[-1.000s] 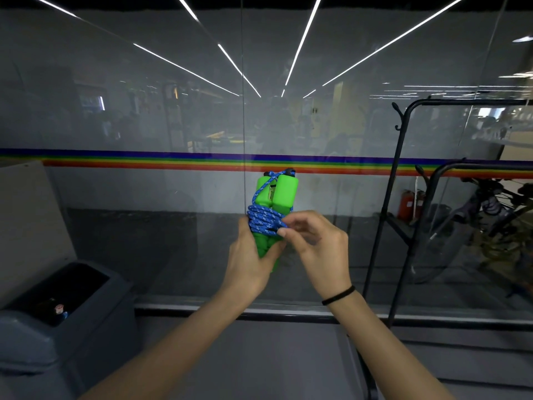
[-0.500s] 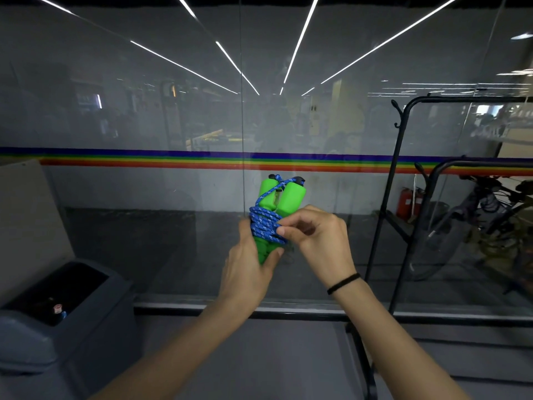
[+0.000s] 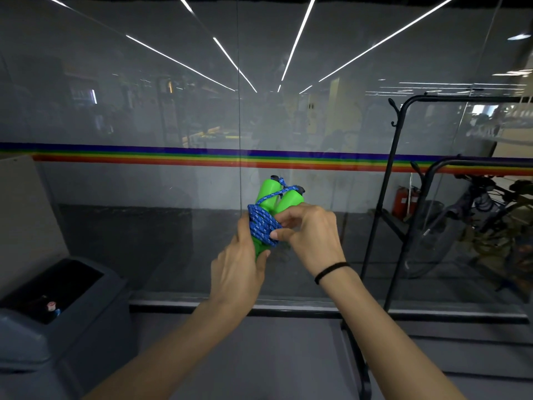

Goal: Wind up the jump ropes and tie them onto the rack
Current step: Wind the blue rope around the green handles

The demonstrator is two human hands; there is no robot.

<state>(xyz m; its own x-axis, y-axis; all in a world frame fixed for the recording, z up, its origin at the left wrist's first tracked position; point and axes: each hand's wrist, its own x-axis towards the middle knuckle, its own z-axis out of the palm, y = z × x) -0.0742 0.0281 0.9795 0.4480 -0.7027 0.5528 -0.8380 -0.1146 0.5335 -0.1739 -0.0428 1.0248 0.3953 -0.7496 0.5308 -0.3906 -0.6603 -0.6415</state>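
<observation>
Tightly blue-wound green jump rope (image 3: pixel 266 220)

I stand on a smooth grey floor (image 3: pixel 274 359). At my left a grey bin (image 3: pixel 72 336) sits on it. At my right the black rack (image 3: pixel 381 197) plants its foot there, close against the glass wall (image 3: pixel 173 116).

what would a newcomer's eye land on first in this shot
The bright green jump rope handles at centre, wound with blue cord, catch the eye first; the left hand grips their lower ends and the right hand pinches the cord. Behind them a rainbow stripe runs across the glass wall, and a black rack stands at right.
</observation>
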